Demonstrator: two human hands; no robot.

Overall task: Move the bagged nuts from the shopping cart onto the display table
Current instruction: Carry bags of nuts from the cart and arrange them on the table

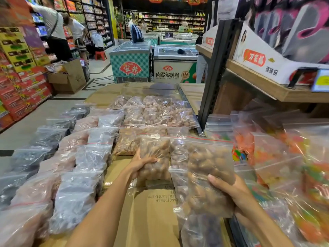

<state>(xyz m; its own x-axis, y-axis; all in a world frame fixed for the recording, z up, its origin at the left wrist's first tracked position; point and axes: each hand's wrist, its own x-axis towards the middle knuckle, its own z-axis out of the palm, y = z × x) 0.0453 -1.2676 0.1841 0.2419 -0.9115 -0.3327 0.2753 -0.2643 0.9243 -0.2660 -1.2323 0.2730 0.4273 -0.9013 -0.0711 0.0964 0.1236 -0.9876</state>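
My left hand (140, 164) grips a clear zip bag of brown round nuts (154, 154) from its left side, holding it upright above the cardboard-covered display table (151, 216). My right hand (229, 189) holds a second, larger bag of the same nuts (210, 173) from below and the right, raised a little over the table's right edge. Rows of bagged nuts and dried goods (85, 157) lie on the table to the left and further back (160, 114). No shopping cart is in view.
Bags of colourful sweets (284, 166) fill the right side under a wooden shelf (267, 86) on a black upright (213, 86). Chest freezers (131, 61) stand beyond the table. People stand in the left aisle beside an open carton (69, 77) and stacked red boxes (23, 90).
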